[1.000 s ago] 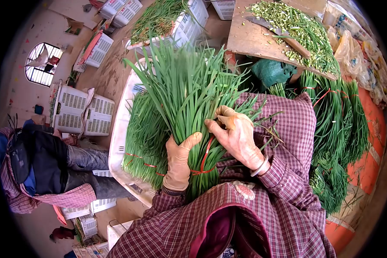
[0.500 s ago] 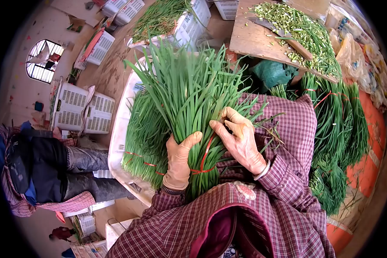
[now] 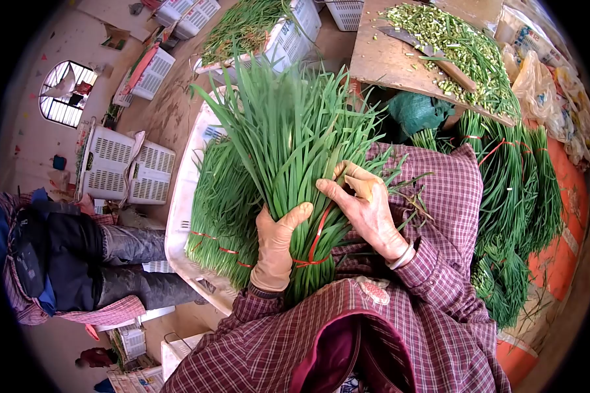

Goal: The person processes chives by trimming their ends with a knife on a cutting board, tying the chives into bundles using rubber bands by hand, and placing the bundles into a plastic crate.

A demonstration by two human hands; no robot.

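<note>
A large bundle of long green leafy stalks (image 3: 288, 150) lies over my lap, its leaf tips pointing away from me. Around its lower part runs a red band (image 3: 318, 239). My left hand (image 3: 275, 245), in a tan glove, is wrapped round the bundle's left side with the thumb on top. On the right side, my right hand (image 3: 364, 209) has thumb and fingers pinched together at the leaves; a torn tan covering hangs at its fingers. Left of the bundle, more banded stalks (image 3: 219, 216) fill a white crate (image 3: 179, 219).
A board (image 3: 380, 56) at the upper right bears chopped stalks and a knife (image 3: 455, 71). Banded bundles (image 3: 511, 196) lie on the right beside plastic bags (image 3: 537, 85). Another person (image 3: 65, 255) stands at the left near white crates (image 3: 128, 164). A crate of greens (image 3: 295, 39) stands ahead.
My right hand has shifted slightly left and up at the leaves, its torn covering now turned outward. My left hand has moved slightly right with the bundle.
</note>
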